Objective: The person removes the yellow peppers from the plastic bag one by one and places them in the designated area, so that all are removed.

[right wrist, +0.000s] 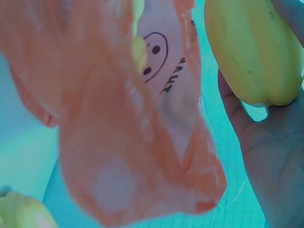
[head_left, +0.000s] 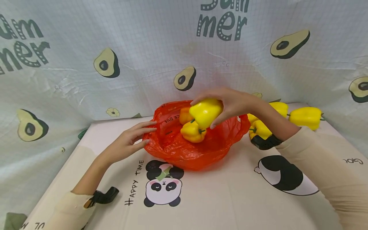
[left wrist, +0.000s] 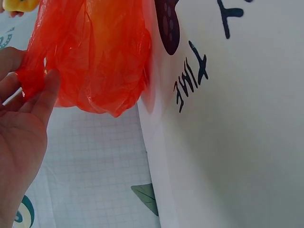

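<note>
A red plastic bag point(head_left: 189, 156) stands with its mouth spread wide. Inside it lie a yellow bell pepper point(head_left: 193, 132) and, behind that, an orange-looking one point(head_left: 185, 115) partly covered. My right hand point(head_left: 230, 100) grips another yellow bell pepper point(head_left: 206, 111) over the bag's mouth, fingers across its top and thumb at its near side. In the right wrist view this pepper point(right wrist: 256, 52) sits against the palm, beside the bag. At the bag's left edge, my left hand point(head_left: 126, 142) holds the rim between thumb and fingers, as the left wrist view shows.
Several more yellow bell peppers point(head_left: 305, 117) lie on the table at the right, partly behind my right forearm. A printed cloth point(head_left: 143, 89) hangs right behind the table. The tabletop point(head_left: 224, 195) carries panda drawings and lettering.
</note>
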{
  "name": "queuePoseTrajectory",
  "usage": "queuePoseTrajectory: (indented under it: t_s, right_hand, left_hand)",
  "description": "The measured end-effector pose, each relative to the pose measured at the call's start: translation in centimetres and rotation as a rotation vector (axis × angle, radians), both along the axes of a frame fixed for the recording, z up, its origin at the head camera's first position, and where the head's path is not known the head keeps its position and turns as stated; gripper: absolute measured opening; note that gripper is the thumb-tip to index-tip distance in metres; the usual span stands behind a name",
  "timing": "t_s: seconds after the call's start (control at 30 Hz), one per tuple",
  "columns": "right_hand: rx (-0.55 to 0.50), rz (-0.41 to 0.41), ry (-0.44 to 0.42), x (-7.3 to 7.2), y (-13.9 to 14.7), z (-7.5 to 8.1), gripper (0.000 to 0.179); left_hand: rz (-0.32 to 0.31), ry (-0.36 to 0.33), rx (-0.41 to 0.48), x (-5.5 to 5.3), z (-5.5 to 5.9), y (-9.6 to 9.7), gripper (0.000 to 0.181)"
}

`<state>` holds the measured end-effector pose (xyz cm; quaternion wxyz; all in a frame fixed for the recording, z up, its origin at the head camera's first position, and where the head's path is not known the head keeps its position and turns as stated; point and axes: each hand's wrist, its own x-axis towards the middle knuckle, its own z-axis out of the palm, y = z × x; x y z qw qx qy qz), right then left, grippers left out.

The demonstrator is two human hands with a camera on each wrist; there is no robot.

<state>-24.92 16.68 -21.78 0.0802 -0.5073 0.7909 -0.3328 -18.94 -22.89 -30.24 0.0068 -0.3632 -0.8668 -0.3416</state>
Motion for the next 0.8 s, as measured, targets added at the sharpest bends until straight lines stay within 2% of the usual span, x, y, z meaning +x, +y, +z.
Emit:
queuePoseTrajectory:
  t_s: [0.37,0.8]
  right_hand:
    - [0.06,-0.12,-0.016,0.9,2.8,-0.2,0.07]
    - [0.054,-0.271,-0.06,2.3,5.8,-0.6,0.069]
  left_hand:
    - [-0.021,0.017,0.016,0.0,-0.1,0.1,0.042]
    - [-0.011,-0.002,0.014,0.1,-0.1,0.3,0.041]
